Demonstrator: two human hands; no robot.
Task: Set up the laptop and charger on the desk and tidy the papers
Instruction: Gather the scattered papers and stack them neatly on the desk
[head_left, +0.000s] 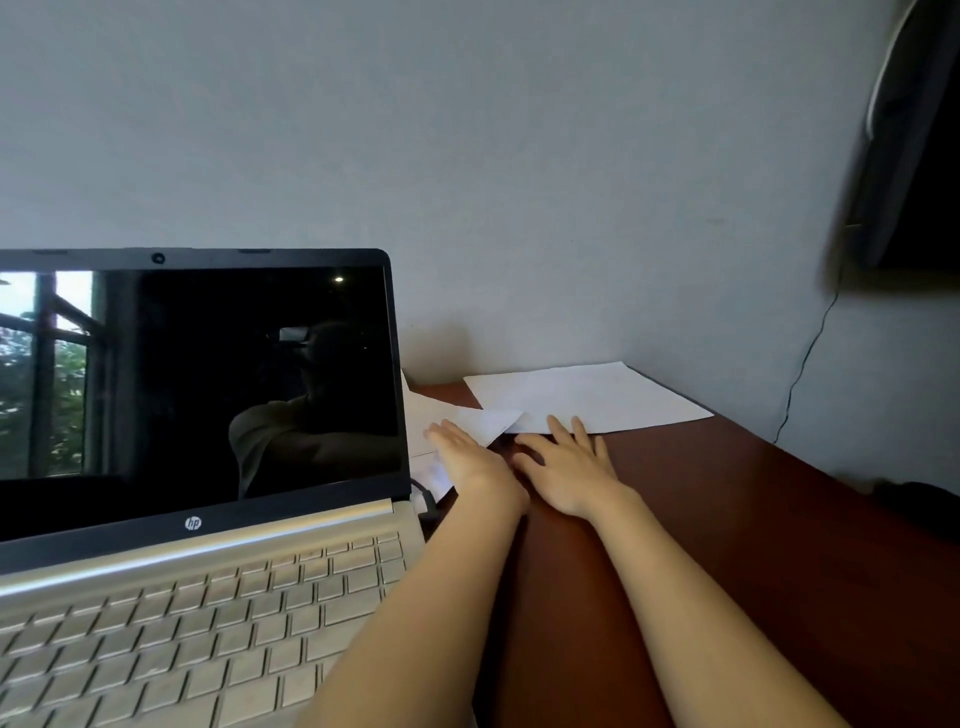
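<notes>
Laptop open, screen dark | left grip, right grip flat, fingers spread, on papers | advice: slide sheets together gently, squaring edges

You face a plain grey-blue wall, dimly and evenly lit. Below it your reddish-brown wooden desk runs off to the right. At your upper right a dark, blurred panel hangs on the wall, and a thin black cable trails down from it toward the desk's far edge.
</notes>
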